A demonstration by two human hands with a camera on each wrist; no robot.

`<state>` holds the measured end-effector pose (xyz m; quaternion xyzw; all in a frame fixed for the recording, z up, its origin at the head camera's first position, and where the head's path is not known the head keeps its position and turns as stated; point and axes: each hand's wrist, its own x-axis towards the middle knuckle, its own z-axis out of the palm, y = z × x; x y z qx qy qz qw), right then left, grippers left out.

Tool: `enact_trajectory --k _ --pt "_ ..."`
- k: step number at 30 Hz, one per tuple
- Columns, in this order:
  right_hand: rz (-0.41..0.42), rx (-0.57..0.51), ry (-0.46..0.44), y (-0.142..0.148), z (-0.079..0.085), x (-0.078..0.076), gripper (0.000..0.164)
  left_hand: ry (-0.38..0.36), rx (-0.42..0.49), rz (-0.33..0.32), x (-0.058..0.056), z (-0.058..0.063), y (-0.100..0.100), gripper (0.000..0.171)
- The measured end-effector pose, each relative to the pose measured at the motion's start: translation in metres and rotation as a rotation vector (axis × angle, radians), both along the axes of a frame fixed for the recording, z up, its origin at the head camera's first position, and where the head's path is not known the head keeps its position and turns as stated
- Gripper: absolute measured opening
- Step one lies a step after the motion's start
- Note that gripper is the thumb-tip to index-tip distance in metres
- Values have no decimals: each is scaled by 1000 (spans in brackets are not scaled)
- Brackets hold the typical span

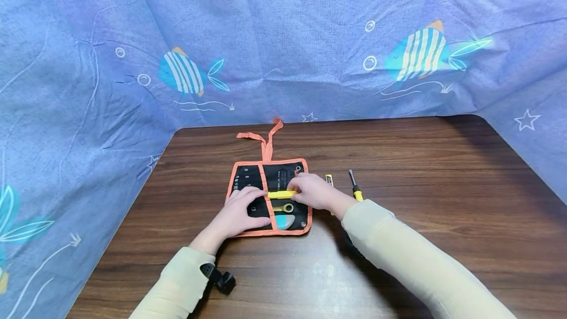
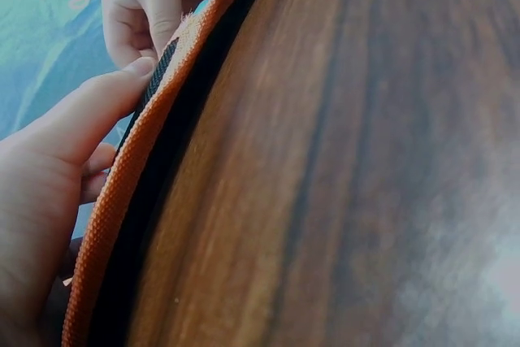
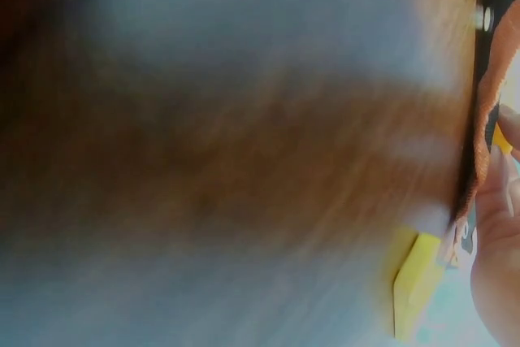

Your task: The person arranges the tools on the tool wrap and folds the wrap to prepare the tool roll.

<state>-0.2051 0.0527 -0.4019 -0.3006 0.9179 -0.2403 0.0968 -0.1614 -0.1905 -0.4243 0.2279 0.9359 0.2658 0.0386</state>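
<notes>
- My L hand (image 1: 236, 213) rests on the L part of the black tool pouch (image 1: 264, 181), thumb & index spread wide apart; index tip is by the slim yellow tool (image 1: 280, 194), thumb tip lower down near the teal-&-grey tool (image 1: 284, 221).
- L wrist view: that thumb lies along the pouch's orange edging (image 2: 130, 160); other fingers partly hidden, can't tell exactly how they lie.
- My R hand (image 1: 315, 191) pinches the R end of the yellow tool btwn thumb & fingers, over the R half of the pouch.
- Yellow tool lies crosswise, L end at the orange strip (image 1: 268, 207) that edges the pkts; can't tell how much, if any, is tucked in.
- Just below it, a ratchet wrench (image 1: 288, 208), ring end showing; then the teal-&-grey tool, rounded end out.
- Pouch lies open & flat on the dark wood table (image 1: 398, 151), orange ties (image 1: 267, 149) trailing off its far edge. Printed nos. on the L side, e.g. 6, 8, 13.
- R of pouch: small yellow-&-black item (image 1: 329, 179), partly behind my R hand, then a screwdriver (image 1: 357, 192) w/ yellow-&-black handle, tip pointing away from me.
- Bkgd: blue fish-print cloth (image 1: 288, 23).
</notes>
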Motion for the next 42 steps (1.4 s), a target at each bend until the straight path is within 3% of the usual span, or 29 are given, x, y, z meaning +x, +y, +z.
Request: enact_trajectory --k 25,42 --pt "-5 -30 -66 -10 0 -2 15 -4 23 7 1 -1 0 67" --pt "14 -41 -33 -27 -1 -1 14 -19 25 3 0 -2 -1 66"
